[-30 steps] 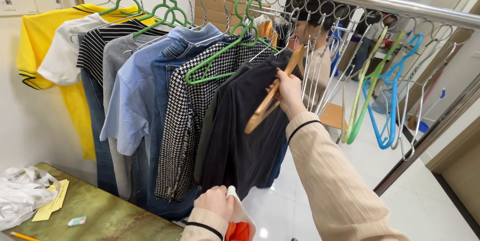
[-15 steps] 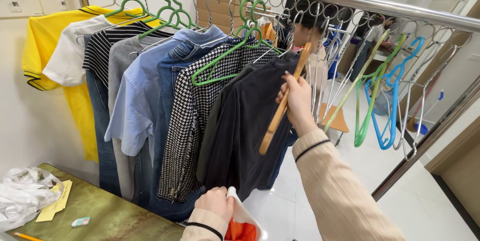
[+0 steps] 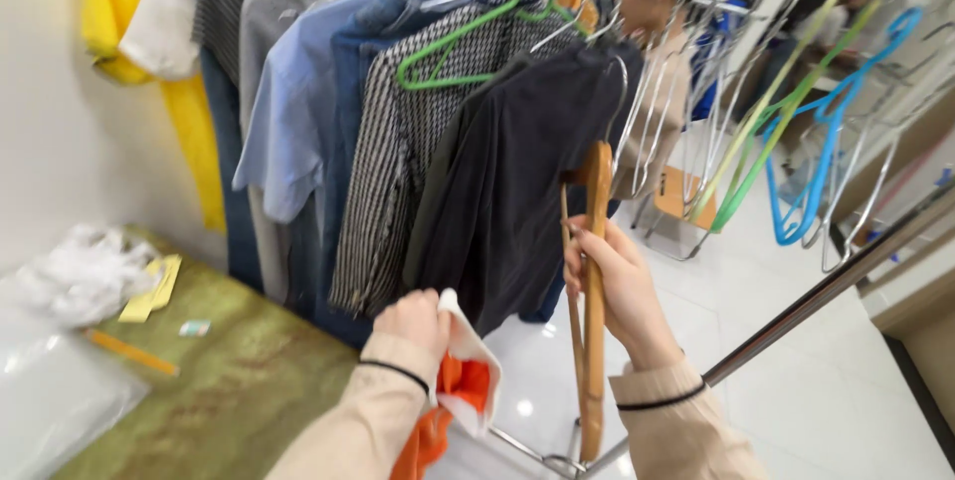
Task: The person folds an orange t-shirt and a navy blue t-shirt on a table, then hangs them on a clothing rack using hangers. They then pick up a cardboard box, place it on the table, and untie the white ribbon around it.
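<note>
At lower centre of the frame, the right hand (image 3: 617,286) grips a wooden hanger (image 3: 594,291) upright; the left hand (image 3: 413,321) clutches an orange-and-white garment (image 3: 460,390) beside the dark shirt (image 3: 517,172).

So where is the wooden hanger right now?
In the head view the wooden hanger stands upright at centre right, gripped by the right hand, just right of the dark shirt hanging on the rack.

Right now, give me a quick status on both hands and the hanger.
Right hand gripping wooden hanger, held upright, off the rail. Left hand clutching orange-and-white garment. Black shirt hangs just behind the hanger.
</note>
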